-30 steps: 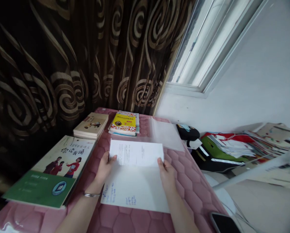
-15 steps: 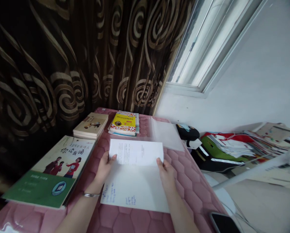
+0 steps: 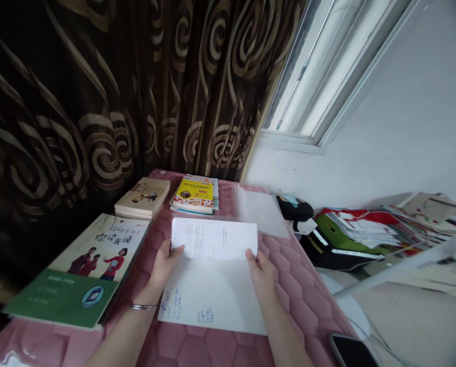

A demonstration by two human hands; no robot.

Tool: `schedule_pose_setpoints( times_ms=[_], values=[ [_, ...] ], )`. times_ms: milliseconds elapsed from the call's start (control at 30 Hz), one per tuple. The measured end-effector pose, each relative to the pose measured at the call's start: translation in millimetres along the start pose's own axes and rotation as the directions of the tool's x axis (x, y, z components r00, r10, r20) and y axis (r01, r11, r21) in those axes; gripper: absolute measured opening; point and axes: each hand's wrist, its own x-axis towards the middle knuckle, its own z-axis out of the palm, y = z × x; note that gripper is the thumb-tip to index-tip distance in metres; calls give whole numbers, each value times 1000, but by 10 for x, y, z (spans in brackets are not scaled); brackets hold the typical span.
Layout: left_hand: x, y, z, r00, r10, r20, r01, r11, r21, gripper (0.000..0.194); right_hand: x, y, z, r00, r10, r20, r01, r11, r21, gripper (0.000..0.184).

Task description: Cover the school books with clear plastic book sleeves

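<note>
Your left hand (image 3: 167, 259), right hand (image 3: 261, 269): fingers closed, pinching white printed rectangular paper (image 3: 216, 240) | likely light, floppy (easily creased) | best held by left, right edges

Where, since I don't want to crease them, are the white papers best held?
Probably by the two side edges, one hand coming from each side, thumbs on top, as the left hand and right hand hold the papers: they look broad and thin, so gripping one edge alone could let them sag.

The green-and-white book (image 3: 75, 278) reads “129” and “你读我诵”, the yellow book (image 3: 197, 189) “钢铁是怎样炼成的”.
</note>
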Motion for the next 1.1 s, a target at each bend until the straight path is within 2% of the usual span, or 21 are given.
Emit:
schedule_pose_setpoints(
  times_ms=[167, 367, 667, 900, 1100],
  values=[
    [-4, -10, -21, 999, 26, 23, -25, 1000, -19, 37, 25, 32, -6, 1000, 3, -6, -3, 999, -45, 50],
    [2, -17, -2, 1000, 0, -18, 0, 1000, 19, 33, -10, 46, 4, 1000, 14, 24, -16, 996, 88, 46],
    [-20, 34, -8, 1000, -3, 26, 3, 1000, -15, 35, 51, 74, -9, 1000, -15, -8, 14, 999, -45, 49],
    [14, -21, -6, 1000, -19, -6, 19, 1000, -13, 34, -10, 2, 8, 1000, 0, 5, 0, 997, 75, 50],
    [22, -45, -13, 1000, 8, -12, -8, 1000, -8, 31, 18, 29, -7, 999, -34, -31, 33, 998, -53, 55]
  ],
)
